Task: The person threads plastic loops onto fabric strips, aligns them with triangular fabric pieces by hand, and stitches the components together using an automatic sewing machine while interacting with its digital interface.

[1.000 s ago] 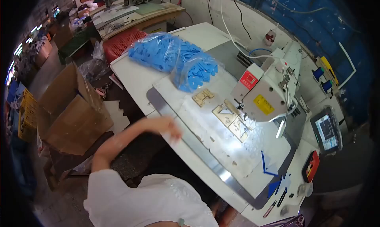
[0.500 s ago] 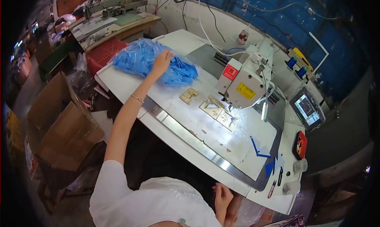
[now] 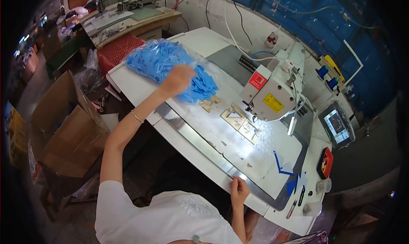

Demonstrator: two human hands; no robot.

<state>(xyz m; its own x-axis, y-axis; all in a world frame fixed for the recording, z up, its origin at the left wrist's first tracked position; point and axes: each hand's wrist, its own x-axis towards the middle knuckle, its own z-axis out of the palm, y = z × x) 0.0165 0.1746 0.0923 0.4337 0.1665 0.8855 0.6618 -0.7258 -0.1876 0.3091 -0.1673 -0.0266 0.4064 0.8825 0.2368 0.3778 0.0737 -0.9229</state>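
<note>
My left hand point(image 3: 178, 78), smeared by motion, is over the near side of a clear plastic bag point(image 3: 149, 58) full of blue strips. Loose blue pieces point(image 3: 206, 85) spill from the bag's right end, just beyond the fingers. Whether that hand grips anything is not visible. At the table's front edge, my right hand point(image 3: 240, 190) is closed with its fingers curled in; what it holds, if anything, is hidden. Between the hands lie a small tan template plate point(image 3: 209, 102) and a larger hinged template point(image 3: 239, 123) beneath the sewing machine head point(image 3: 272, 97).
A control screen point(image 3: 336, 124) stands at the right. Near it are a red-and-black tray point(image 3: 325, 163), a small cutter point(image 3: 292, 209) and blue scraps point(image 3: 291, 187). An open cardboard box point(image 3: 70, 146) stands left, below a red crate point(image 3: 117, 52). Blue thread spools point(image 3: 332, 84) sit behind.
My left hand has moved down and nearer along the bag. My right hand has risen from below the table edge to the edge itself. The whole view has shifted slightly.
</note>
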